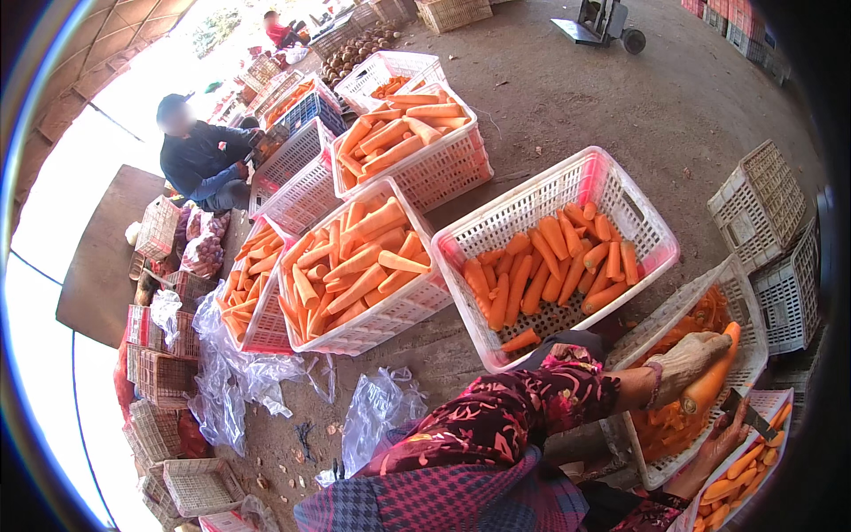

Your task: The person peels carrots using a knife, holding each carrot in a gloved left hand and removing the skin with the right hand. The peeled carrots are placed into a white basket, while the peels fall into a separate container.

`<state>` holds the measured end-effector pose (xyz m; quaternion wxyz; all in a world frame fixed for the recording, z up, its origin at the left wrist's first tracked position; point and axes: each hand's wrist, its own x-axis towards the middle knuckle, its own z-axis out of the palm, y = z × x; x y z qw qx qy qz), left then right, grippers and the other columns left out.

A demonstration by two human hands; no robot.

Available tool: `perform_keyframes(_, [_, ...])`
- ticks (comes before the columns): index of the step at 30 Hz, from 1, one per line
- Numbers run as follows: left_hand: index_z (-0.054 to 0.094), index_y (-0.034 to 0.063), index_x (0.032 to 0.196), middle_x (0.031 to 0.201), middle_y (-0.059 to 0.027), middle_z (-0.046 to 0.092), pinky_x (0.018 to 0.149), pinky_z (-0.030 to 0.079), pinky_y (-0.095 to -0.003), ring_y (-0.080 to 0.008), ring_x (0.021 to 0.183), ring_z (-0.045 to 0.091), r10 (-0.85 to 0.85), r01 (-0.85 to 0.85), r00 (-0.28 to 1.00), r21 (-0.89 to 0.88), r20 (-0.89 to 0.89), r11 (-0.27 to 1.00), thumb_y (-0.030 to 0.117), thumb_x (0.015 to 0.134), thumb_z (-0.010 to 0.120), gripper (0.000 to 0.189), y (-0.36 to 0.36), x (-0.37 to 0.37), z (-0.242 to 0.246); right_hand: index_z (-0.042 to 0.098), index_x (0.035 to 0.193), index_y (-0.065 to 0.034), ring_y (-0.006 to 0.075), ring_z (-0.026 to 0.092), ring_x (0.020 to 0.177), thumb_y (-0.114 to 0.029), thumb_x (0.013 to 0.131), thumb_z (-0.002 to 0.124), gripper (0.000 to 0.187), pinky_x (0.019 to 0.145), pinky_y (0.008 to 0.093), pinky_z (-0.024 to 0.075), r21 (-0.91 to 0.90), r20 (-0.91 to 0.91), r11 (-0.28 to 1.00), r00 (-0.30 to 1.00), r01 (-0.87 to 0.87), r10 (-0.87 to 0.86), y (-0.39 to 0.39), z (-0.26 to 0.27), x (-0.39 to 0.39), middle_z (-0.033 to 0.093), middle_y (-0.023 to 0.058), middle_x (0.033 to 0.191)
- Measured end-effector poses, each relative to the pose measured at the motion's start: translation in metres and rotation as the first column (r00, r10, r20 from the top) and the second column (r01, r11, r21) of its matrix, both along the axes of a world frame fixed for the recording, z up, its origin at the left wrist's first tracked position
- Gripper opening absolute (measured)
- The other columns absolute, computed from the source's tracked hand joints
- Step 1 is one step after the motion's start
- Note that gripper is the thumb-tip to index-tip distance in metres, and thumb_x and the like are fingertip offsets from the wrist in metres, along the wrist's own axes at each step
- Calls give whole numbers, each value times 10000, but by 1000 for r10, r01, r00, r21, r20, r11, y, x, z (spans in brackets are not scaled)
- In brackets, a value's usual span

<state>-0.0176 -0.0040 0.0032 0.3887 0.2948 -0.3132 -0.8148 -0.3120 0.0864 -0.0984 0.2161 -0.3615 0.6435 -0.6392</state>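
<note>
My left hand, in a pale knit glove, grips a large orange carrot slanting over a white plastic crate. Orange peelings lie inside that crate. Just below the carrot's thick end, my bare right hand holds a dark, flat-bladed hand tool; whether it is a peeler or a knife is unclear. The tool is close to the carrot, and contact cannot be made out. Beside my right hand stands another crate holding carrots.
A white crate of carrots stands beside my left arm, with fuller carrot crates beyond. Stacked crates rise at right. Plastic sheeting lies on the ground. A seated person works farther off, near a hand truck.
</note>
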Motion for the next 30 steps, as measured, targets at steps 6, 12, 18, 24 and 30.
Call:
perform_keyframes(6, [545, 12, 1386, 1073, -76, 652, 759, 533, -294, -147, 870, 654, -17, 14, 999, 85, 27, 996, 365, 1014, 529, 512, 3, 0, 6, 705, 1217, -66, 30, 392, 629, -222, 996, 696, 270, 550, 186, 312, 92, 287, 989, 948, 113, -135, -7, 33, 31, 565, -75, 905])
perform_keyframes(12, [569, 17, 1339, 1053, -74, 656, 748, 526, -292, -147, 865, 652, -17, 19, 999, 57, -29, 998, 373, 1017, 533, 482, 2, 0, 3, 704, 1199, -68, 26, 412, 660, -229, 995, 699, 260, 558, 184, 330, 55, 143, 995, 986, 83, -90, -7, 36, 37, 565, -65, 926])
perform_keyframes(18, [588, 24, 1310, 1038, -70, 657, 764, 519, -297, -143, 865, 645, -29, 28, 989, 10, 144, 1000, 383, 1019, 534, 465, 0, 2, 2, 702, 1201, -57, 28, 417, 658, -231, 998, 698, 267, 566, 183, 339, 117, 365, 988, 921, 101, -138, -7, 35, 33, 574, -58, 916])
perform_keyframes(24, [588, 22, 1316, 1051, -75, 666, 773, 518, -302, -143, 874, 641, -37, 39, 989, -14, 146, 999, 392, 1022, 527, 476, 0, 3, 3, 704, 1214, -55, 28, 415, 646, -227, 992, 708, 281, 551, 182, 333, 117, 354, 987, 925, 107, -142, -10, 40, 37, 576, -58, 900])
perform_keyframes(30, [596, 38, 1300, 1070, -55, 655, 765, 510, -309, -137, 868, 625, -19, 15, 996, 50, 89, 999, 435, 1039, 504, 483, 1, 2, 1, 696, 1170, -69, 23, 391, 600, -240, 985, 725, 253, 513, 187, 308, 109, 329, 986, 931, 129, -158, -10, 37, 35, 578, -66, 846])
